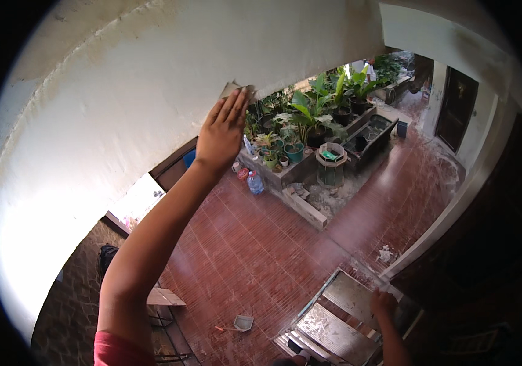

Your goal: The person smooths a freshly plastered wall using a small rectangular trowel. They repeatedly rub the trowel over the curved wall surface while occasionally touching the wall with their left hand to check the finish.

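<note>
Greyish-tan sheet (228, 89) — flat, angular, partly beneath left hand (219, 135)

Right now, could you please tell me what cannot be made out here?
Head view: part of the tan sheet, hidden behind the left hand.
Head view: what, if anything, the right hand grips, hidden by the hand itself.
Head view: part of the red sleeve, cut off by the lower edge.

Leafy potted plants (313, 108) stand near a dark trough (383, 134); 1 bluish bottle (255, 183) sits on red tiles (249, 244).
</note>
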A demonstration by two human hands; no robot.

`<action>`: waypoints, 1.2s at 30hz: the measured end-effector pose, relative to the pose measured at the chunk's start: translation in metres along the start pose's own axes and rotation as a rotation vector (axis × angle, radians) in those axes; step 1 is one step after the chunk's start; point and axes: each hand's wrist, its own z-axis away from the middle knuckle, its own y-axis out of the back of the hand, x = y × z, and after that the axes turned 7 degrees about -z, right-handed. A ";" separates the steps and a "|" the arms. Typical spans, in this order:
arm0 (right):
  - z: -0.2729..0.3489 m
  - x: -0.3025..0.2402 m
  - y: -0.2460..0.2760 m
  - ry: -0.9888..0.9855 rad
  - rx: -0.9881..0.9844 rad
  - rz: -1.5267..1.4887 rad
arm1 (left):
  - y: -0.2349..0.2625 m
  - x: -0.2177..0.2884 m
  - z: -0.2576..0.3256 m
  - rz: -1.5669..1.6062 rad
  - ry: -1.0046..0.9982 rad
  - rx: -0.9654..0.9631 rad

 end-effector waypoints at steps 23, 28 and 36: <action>-0.005 -0.002 -0.007 -0.111 -0.051 -0.123 | 0.001 0.002 -0.002 0.071 -0.089 0.073; -0.004 0.003 -0.014 -0.080 0.015 -0.115 | -0.013 0.015 -0.048 0.154 -0.037 0.153; -0.005 0.013 -0.025 -0.011 0.069 -0.140 | -0.003 0.004 0.004 0.070 -0.061 0.064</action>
